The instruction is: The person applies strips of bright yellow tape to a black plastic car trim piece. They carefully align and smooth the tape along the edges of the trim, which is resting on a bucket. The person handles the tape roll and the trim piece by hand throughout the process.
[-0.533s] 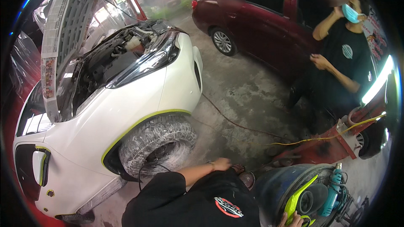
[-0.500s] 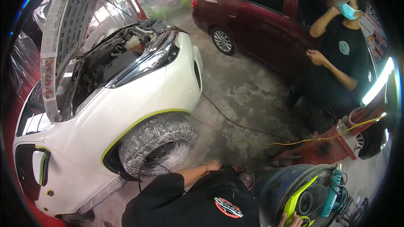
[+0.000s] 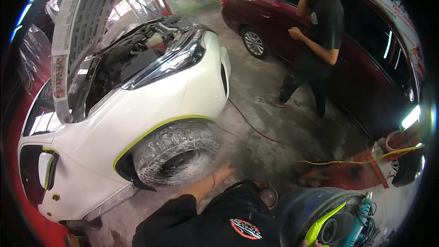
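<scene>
My left hand (image 3: 224,172) is held out low in front of my body, beside the white-dusted tire (image 3: 176,148) of the white car and apart from it. Its fingers are blurred, and I see nothing in them. At the bottom edge of the picture, my right hand (image 3: 312,244) grips the lower end of a curved yellow-green trim piece (image 3: 322,224); most of this hand is cut off. The piece slants over the top of a dark blue drum (image 3: 289,208). Beside it on the drum are a black ring-shaped part (image 3: 328,231) and a teal heat gun (image 3: 360,222) with a dark cord.
The white car (image 3: 160,96) stands at left, hood (image 3: 82,27) raised and edged with newspaper. A maroon sedan (image 3: 279,11) is parked beyond. A person (image 3: 322,32) in black walks beside it. A hose (image 3: 256,130) crosses the floor; a red metal stand (image 3: 350,174) lies right.
The view has shifted right. The other person has moved left along the maroon sedan. A black cable in front of the tire no longer shows. My right hand still holds the trim piece.
</scene>
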